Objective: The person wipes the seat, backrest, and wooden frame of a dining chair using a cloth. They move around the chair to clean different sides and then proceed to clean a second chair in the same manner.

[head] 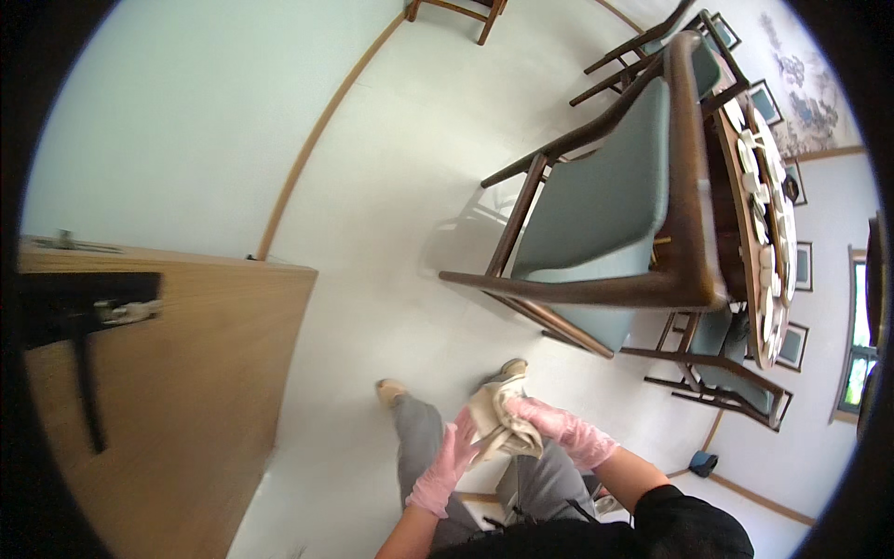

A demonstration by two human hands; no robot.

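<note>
A crumpled off-white cloth (508, 430) is bunched in front of my legs, between my two hands. My right hand (548, 421), in a pink glove, grips its upper right part. At the cloth's left edge is my left hand (452, 458), gloved in pink too, its fingers extended against the fabric. Whether those fingers pinch the cloth or only touch it, I cannot tell. Below the cloth are my grey trousers (422, 426) and light shoes (391, 391) on the pale floor.
A wooden door (202, 377) with a black lever handle (84, 377) stands close on the left. Ahead to the right is a wooden armchair (601, 202) with grey-green upholstery. Beyond it, a round table (749, 279) holds white dishes (767, 258). More chairs (733, 384) surround it.
</note>
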